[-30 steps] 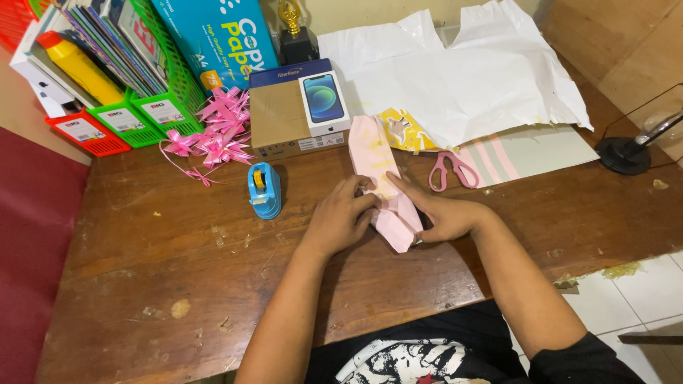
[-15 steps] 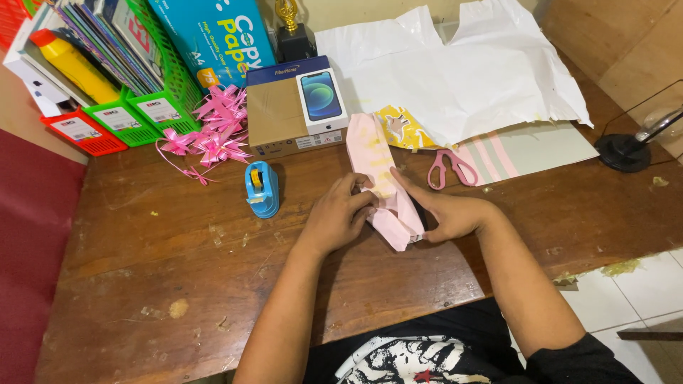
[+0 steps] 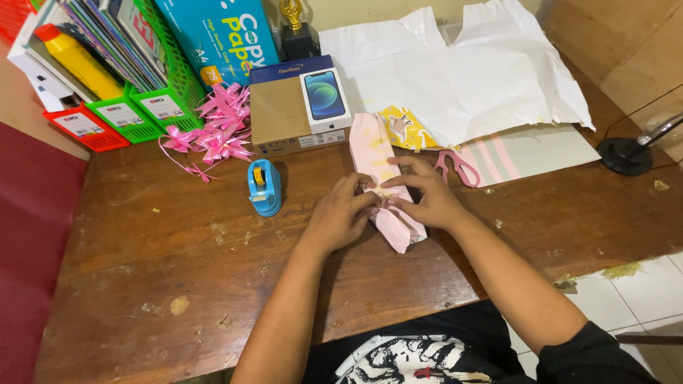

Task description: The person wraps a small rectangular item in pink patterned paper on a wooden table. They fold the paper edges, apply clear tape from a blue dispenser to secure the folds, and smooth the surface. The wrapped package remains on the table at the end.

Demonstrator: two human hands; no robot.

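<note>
**Two hands pressed on one pink-wrapped parcel**

Both hands are down on a single long parcel wrapped in pale pink paper [image 3: 384, 178], which lies slantwise on the wooden table [image 3: 178, 270], its far end near the boxes and its near end pointing toward the person. The left hand [image 3: 340, 217] curls against the parcel's left edge, fingers bent and pressing the paper at about the middle. The right hand [image 3: 425, 195] lies over the top from the other side, fingers spread a little and flat on the wrap, fingertips meeting the left hand's at the seam. Neither hand lifts the parcel; it rests on the table under them.

Counting what stands around: one blue tape dispenser [image 3: 264, 187] just left of the left hand, one pair of pink-handled scissors [image 3: 459, 168] just beyond the right hand, and one bunch of pink ribbon bows [image 3: 217, 131] farther left. Behind the parcel sits one brown cardboard box [image 3: 279, 117] with one small white phone box [image 3: 325, 99] on top. One large white sheet [image 3: 469, 71], torn at the edges, spreads across the back, with one yellow patterned scrap [image 3: 405, 128] and one striped pink sheet [image 3: 526, 153] showing beneath it. Two green file trays [image 3: 146, 107] and one red tray [image 3: 82, 128] line the far left. One black lamp base [image 3: 625, 155] stands at the right edge.
</note>
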